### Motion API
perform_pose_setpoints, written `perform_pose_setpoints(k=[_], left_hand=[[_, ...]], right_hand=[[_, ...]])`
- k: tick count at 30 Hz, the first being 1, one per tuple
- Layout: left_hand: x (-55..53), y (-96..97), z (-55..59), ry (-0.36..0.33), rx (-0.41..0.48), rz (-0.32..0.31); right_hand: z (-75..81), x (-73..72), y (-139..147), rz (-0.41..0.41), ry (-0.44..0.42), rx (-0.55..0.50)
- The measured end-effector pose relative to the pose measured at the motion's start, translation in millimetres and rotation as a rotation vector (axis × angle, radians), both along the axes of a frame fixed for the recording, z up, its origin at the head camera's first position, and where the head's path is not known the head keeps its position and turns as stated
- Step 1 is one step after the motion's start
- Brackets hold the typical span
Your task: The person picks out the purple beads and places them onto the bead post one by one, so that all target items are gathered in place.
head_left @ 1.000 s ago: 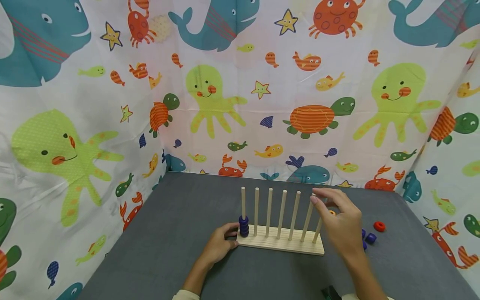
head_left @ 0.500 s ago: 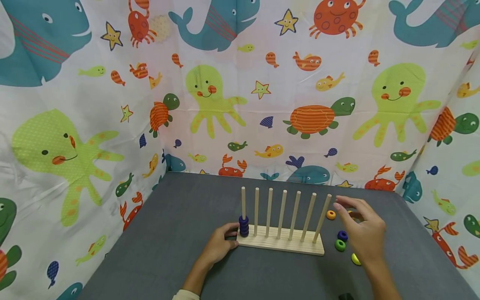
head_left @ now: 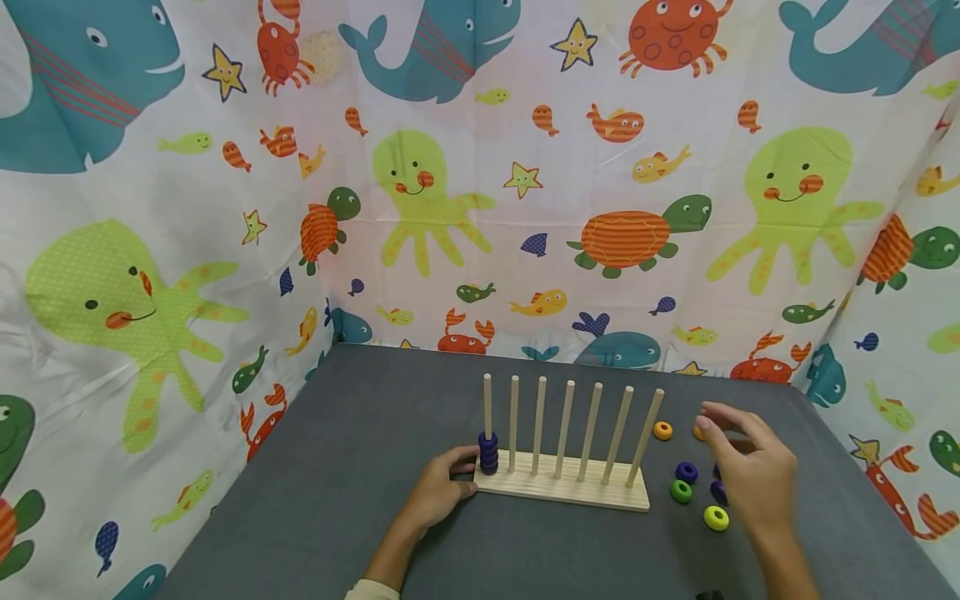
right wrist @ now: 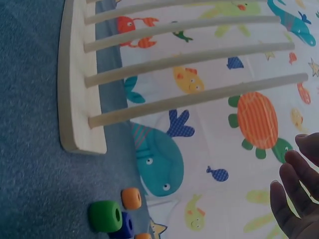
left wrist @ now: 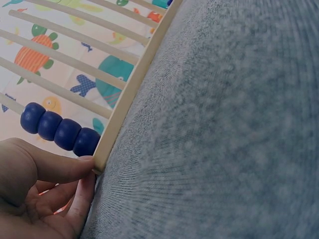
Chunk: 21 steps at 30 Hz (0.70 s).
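A pale wooden peg rack point(head_left: 562, 489) with a row of upright pegs stands on the grey table. Several dark blue beads point(head_left: 488, 454) are stacked on its leftmost peg; the other pegs are bare. My left hand point(head_left: 438, 492) grips the rack's left end, and the left wrist view shows thumb and fingers point(left wrist: 75, 172) pinching the corner of the base. To the right of the rack, my right hand point(head_left: 757, 467) hovers over loose beads, its fingers loosely bent with nothing between them. In the right wrist view the fingers point(right wrist: 294, 184) are apart.
Loose beads lie right of the rack: an orange bead point(head_left: 662, 431), a blue bead point(head_left: 686, 472), a green bead point(head_left: 681, 492) and a yellow bead point(head_left: 716, 518). Others are partly hidden by the right hand. A patterned sea-animal curtain point(head_left: 540, 250) hangs around the table.
My right hand has moved right, from the tops of the rightmost pegs to above the loose beads, uncovering several of them. My left hand and the rack have stayed put.
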<state>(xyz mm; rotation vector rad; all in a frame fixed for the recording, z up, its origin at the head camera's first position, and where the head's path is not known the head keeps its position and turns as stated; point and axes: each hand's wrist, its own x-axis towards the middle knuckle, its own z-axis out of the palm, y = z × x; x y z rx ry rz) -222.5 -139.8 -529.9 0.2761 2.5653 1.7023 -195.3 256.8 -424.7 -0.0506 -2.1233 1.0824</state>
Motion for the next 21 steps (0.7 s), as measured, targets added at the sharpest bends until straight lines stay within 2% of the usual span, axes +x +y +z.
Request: perform_pose_setpoints(k=[10, 21], left_hand=[[1.3, 0.0, -0.2, -0.001, -0.003, 0.003], [0.2, -0.8, -1.6, 0.003, -0.001, -0.002]], right_hand=[[-12.7, -3.2, 16, -0.082, -0.121, -0.032], [-30.3, -9.0, 36, -0.124, -0.161, -0.037]])
